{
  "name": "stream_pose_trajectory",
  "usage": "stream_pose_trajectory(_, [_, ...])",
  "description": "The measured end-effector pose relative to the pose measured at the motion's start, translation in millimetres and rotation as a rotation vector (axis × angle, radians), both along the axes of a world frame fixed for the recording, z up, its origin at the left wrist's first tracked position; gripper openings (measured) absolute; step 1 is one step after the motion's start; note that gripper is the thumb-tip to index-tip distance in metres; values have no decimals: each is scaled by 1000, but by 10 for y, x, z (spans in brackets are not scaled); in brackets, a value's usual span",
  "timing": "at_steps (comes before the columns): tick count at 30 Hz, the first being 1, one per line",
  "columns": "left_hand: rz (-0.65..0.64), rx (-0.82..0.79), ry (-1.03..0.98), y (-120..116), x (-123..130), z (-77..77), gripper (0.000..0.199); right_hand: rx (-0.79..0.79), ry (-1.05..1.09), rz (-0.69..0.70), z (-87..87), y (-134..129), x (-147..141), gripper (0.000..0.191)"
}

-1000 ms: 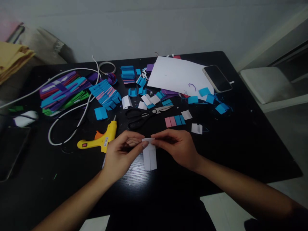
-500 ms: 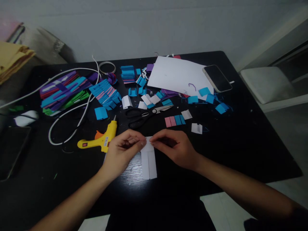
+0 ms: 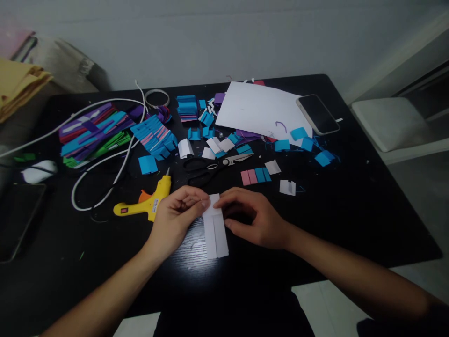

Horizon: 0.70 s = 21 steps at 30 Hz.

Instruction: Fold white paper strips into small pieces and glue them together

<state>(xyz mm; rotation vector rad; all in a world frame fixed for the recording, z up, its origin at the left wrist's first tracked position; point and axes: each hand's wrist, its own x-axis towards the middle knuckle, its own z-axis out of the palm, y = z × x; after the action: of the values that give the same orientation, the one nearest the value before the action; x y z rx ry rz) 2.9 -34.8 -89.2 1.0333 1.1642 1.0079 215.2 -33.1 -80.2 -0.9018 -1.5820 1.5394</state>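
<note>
A folded white paper strip hangs upright in front of me, with a crease across its upper part and a lengthwise flap below. My left hand pinches its upper left edge between thumb and fingers. On the upper right, the index fingertip of my right hand touches the strip, while the thumb stands apart from it beside the right edge. Left of my left hand lies a yellow glue gun. Beyond the hands are black-handled scissors and a row of pink and blue folded papers.
On the black table lie bundled coloured paper strips, a white cable, a tape roll and scattered blue and white paper pieces. A phone rests on a white sheet. A dark device sits far left.
My right thumb and index finger have parted from their pinch, and the index has slid over the strip's front. The strip has risen slightly. My left hand keeps its pinch.
</note>
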Motion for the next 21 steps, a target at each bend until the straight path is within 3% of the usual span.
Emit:
stream_pose_trajectory(6, [18, 10, 17, 1, 15, 22, 3, -48, 13, 16, 2, -12, -10, 40])
stream_pose_trajectory(14, [16, 2, 28, -6, 28, 31, 3, -63, 7, -22, -35, -28, -39, 25])
stream_pose_trajectory(21, [32, 16, 37, -16, 74, 51, 4, 83, -56, -84, -114, -37, -53, 21])
